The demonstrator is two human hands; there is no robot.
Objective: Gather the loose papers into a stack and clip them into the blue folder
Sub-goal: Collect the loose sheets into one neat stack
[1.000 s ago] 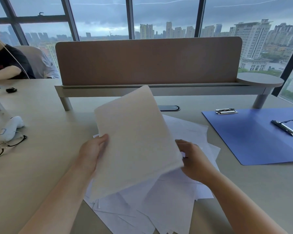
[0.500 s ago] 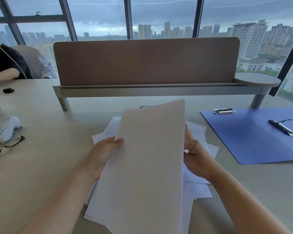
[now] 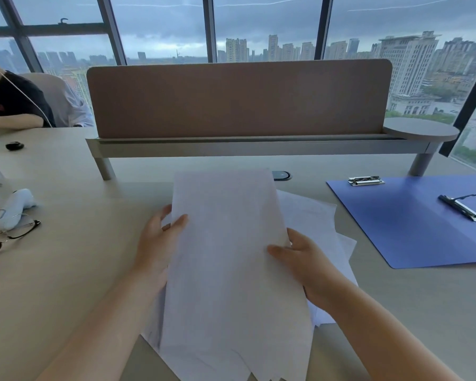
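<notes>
The left hand (image 3: 160,237) and right hand (image 3: 300,259) each pinch a long side of the paper stack (image 3: 231,270) — thumbs on top, fingers hidden beneath. The plain white stack's long axis runs away from the person, its near end cut off. Loose sheets (image 3: 313,215) lie underneath on the worktop (image 3: 80,270). The blue folder (image 3: 412,224) lies open to the right — partly out of frame.

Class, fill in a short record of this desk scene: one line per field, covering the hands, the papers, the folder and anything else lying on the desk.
left hand: grips the left edge of the held papers
right hand: grips their right edge
held papers: lifted as a bundle, lower edges uneven
loose papers: lie under and right of the bundle
blue folder: open flat at right, no paper in it
clips: one at the folder's top edge, one near its middle
glasses: far left on the desk
</notes>
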